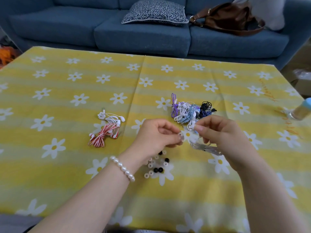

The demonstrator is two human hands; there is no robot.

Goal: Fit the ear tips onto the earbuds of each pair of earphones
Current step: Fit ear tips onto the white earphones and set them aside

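Now left hand pinches clear ear tip, right hand pinches white earbud; should line up squarely, then push and twist.

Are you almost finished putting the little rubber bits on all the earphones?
Not yet. Two pairs, white earphones and red striped earphones, sit apart on the left and look done. The left hand pinches a clear ear tip while the right hand holds a white earbud. A tangled pile of earphones and loose ear tips on the tablecloth still wait.
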